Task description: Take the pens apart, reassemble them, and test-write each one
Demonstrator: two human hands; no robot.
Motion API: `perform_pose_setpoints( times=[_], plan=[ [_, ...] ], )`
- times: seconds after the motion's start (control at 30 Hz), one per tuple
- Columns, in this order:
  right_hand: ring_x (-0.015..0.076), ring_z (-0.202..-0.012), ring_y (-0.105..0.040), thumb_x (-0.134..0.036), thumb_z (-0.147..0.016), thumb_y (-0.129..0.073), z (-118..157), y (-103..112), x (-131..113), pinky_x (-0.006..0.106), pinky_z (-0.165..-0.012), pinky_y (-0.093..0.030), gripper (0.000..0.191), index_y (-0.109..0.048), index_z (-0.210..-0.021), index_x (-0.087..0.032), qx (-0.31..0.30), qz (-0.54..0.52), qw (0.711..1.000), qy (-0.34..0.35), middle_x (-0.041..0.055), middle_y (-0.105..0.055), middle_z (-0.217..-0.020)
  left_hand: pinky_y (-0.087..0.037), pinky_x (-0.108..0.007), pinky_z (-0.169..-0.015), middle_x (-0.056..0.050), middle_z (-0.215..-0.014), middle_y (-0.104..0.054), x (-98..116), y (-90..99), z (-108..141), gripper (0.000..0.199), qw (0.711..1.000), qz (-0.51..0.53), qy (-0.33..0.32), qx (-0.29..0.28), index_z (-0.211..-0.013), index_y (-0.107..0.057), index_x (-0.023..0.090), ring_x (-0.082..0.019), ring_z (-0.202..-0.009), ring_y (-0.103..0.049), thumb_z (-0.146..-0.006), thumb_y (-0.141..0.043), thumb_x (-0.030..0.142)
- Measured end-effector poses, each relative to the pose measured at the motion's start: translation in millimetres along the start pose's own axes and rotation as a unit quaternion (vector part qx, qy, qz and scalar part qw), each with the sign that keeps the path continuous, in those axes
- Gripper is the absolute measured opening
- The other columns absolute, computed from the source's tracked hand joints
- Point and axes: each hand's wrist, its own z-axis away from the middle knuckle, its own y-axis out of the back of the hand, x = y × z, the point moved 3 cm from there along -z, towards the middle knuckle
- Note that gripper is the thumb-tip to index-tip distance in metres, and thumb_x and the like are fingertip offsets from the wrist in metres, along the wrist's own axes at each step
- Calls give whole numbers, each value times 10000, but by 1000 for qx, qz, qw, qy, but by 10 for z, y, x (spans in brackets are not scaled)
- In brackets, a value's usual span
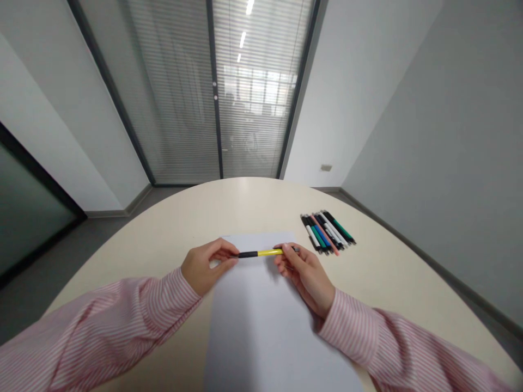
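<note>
A pen with a yellow barrel and a black grip lies level between my two hands, above a large white sheet of paper. My left hand pinches its black end between thumb and fingertips. At the yellow end, my right hand is closed round the pen, thumb on top and fingers curled beneath. The fingertips cover both ends of the pen in part. Right of the paper, a row of several pens in white, green, blue, pink and black lies side by side.
The round, light-coloured table has a curved far edge. Past it stand a glass partition with blinds and a white wall with a socket. A grey wall runs along the right side.
</note>
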Motion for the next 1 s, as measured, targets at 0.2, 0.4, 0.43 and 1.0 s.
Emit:
perform_pose_setpoints(
  times=[0.2, 0.4, 0.43, 1.0],
  plan=[
    [68, -513, -521, -439, -685, -734, 10, -8, -2, 172, -468, -383, 350, -653, -813, -123, 1, -3, 1000, -3, 19, -642, -622, -547, -199, -557, -46, -686, -708, -25, -20, -5, 257, 998, 28, 29, -38, -827, -642, 145, -142, -608, -664, -761, -591, 388],
    [77, -514, -514, -424, -717, -713, 5, 1, 14, 187, -469, -376, 330, -651, -829, -120, 1, 8, 1000, 0, 21, -634, -626, -547, -206, -672, -52, -764, -707, -28, 12, -12, 185, 1000, -1, -1, -15, -792, -671, 145, -139, -667, -665, -745, -634, 320],
    [79, -514, -512, -424, -719, -711, 4, 0, 14, 189, -467, -374, 329, -651, -828, -119, 1, 8, 1000, 2, 21, -633, -625, -543, -199, -650, -45, -722, -706, -40, 9, -12, 203, 1000, -3, 14, -25, -768, -675, 144, -134, -637, -660, -768, -611, 337],
    [71, -511, -495, -434, -719, -709, 2, -4, -1, 184, -463, -358, 335, -652, -824, -121, 4, 2, 1000, 11, 12, -619, -615, -564, -233, -651, -61, -815, -681, -53, -25, -1, 321, 995, 74, 46, -38, -949, -588, 146, -153, -704, -666, -693, -688, 314]
  ],
)
